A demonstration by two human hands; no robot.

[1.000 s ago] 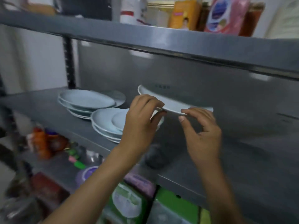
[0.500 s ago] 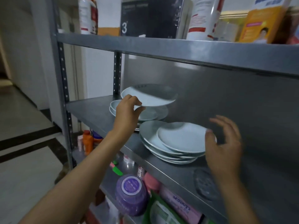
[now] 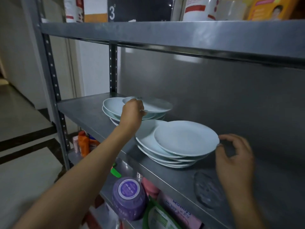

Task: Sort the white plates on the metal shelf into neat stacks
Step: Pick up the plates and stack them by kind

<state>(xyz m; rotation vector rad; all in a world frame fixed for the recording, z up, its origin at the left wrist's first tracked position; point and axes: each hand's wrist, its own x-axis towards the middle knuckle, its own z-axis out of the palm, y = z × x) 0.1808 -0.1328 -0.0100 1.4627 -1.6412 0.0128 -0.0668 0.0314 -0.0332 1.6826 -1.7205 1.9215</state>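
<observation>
Plate (image 3: 153,105) pinched in left hand (image 3: 132,113) fingers over far stack (image 3: 113,109).

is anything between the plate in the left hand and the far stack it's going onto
Nothing visible. The left hand holds the plate by its near rim just above the far stack, with no object between them. The right hand is over at the edge of the near stack, out of the way.

On the tier below sat a purple jar (image 3: 127,198) with a round label on its lid, beside a pink packet (image 3: 179,212), a green-edged pouch (image 3: 159,217) and an orange bottle (image 3: 83,142). Above stood a black box (image 3: 140,9) marked 3.
</observation>
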